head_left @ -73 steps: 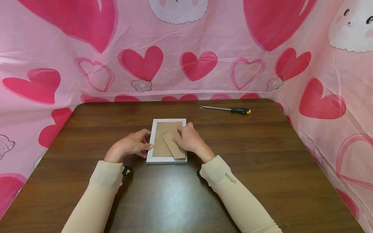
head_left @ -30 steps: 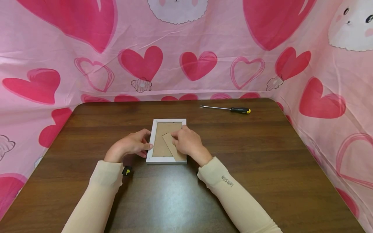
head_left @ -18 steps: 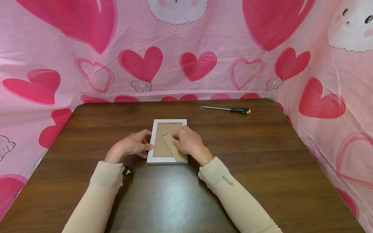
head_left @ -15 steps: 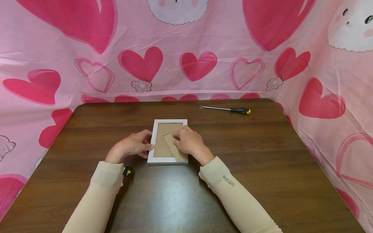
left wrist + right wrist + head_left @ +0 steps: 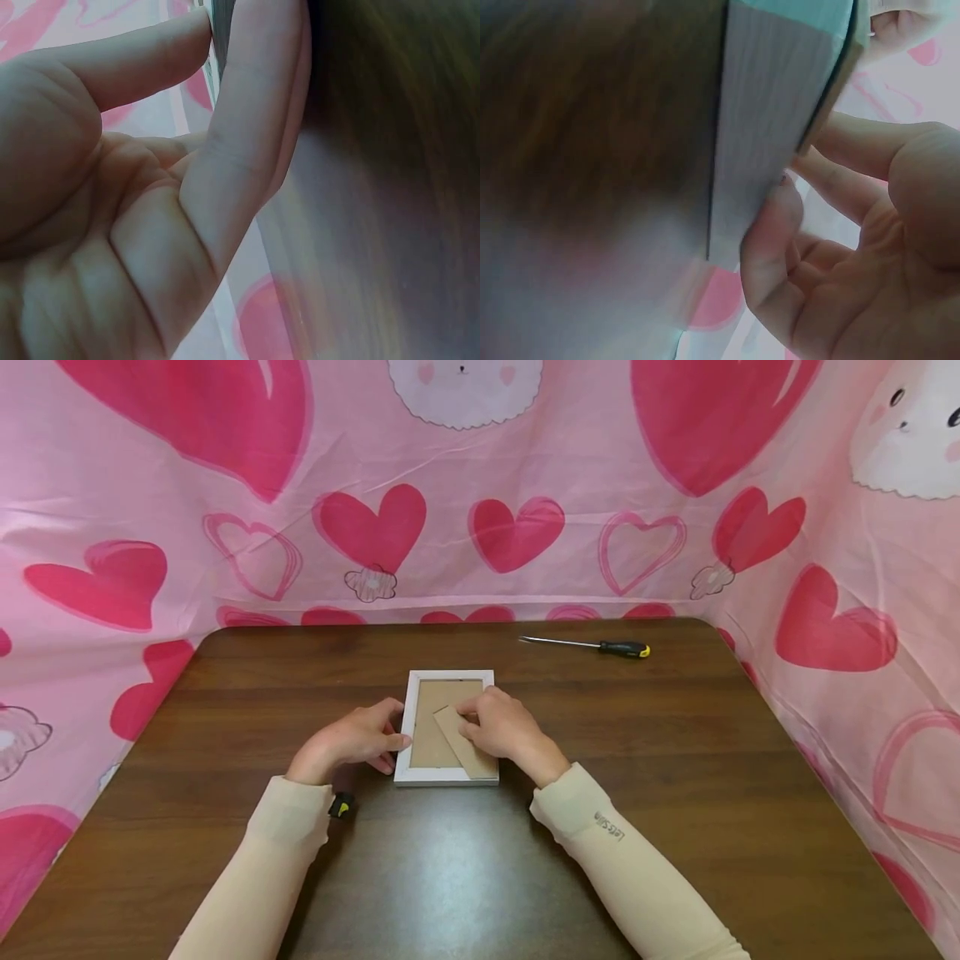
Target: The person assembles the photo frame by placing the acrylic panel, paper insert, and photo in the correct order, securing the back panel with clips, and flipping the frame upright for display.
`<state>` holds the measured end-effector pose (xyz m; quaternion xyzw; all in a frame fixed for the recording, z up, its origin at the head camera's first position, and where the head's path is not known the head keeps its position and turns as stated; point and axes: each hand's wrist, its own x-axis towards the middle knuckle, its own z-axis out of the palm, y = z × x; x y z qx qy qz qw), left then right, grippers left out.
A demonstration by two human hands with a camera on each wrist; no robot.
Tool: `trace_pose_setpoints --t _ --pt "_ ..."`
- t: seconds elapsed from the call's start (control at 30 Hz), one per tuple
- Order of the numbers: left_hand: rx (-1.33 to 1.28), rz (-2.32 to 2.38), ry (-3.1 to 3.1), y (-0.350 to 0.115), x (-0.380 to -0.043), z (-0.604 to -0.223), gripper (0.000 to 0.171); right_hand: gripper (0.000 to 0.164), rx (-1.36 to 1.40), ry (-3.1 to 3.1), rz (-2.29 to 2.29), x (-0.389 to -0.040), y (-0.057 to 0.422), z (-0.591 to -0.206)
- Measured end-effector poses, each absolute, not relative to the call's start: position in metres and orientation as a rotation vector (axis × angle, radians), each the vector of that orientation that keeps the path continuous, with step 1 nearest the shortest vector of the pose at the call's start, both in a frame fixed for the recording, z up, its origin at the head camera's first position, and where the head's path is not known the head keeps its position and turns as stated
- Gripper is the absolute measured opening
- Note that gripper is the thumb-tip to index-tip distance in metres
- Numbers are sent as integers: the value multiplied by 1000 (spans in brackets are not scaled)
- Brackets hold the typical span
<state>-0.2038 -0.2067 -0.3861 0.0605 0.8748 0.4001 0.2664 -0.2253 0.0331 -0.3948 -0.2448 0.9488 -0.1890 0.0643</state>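
Note:
A white picture frame [image 5: 402, 747] lies face down on the table, its brown backing board [image 5: 431, 727] showing. Slanted across the board is a flat cardboard stand [image 5: 453, 735], its lower end over the bottom right corner of the frame. My left hand [image 5: 360, 735] holds the left edge, thumb on the border and fingers along the side. My right hand [image 5: 504, 723] is at the right edge, thumb and index finger over the stand, the other fingers curled down by the side. In the right wrist view, the thumb and index finger [image 5: 840, 184] meet at the cardboard's edge.
A screwdriver [image 5: 622, 649] with a black and yellow handle lies at the back right of the table [image 5: 712, 793]. Pink cloth [image 5: 450, 460] printed with hearts hangs behind and at both sides. A small black and yellow device [image 5: 341, 805] sits at my left wrist.
Since the earliest frame, my right thumb and index finger have moved in over the stand and curled more. The left hand keeps its hold. Lately the whole view has shifted slightly.

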Motion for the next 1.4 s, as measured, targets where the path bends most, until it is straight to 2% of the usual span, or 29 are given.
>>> trace_pose_setpoints --t 0.13,0.3,0.43,0.57,0.7,0.87,1.1,1.4 --pt "174 1084 2347 -201 -201 -387 59 35 -881 2765 -680 -237 52 -391" --pt "177 1062 2358 -197 -199 -387 59 29 -906 2865 -816 -268 108 -384" --pt "205 1047 2361 -197 -199 -387 59 25 -795 3091 -744 -298 167 -384" --pt "227 1027 2364 -198 -200 -387 60 30 -616 3197 -587 -319 220 -390" --pt "208 1030 2365 -198 -200 -388 58 35 -530 3176 -445 -331 253 -399" --pt "208 1061 2352 -197 -200 -389 58 37 -524 3167 -380 -339 269 -410" --pt "209 1079 2341 -197 -201 -389 60 35 -493 3166 -279 -345 265 -413" --pt "181 1096 2335 -197 -200 -388 60 23 -601 3148 -274 -350 258 -419"
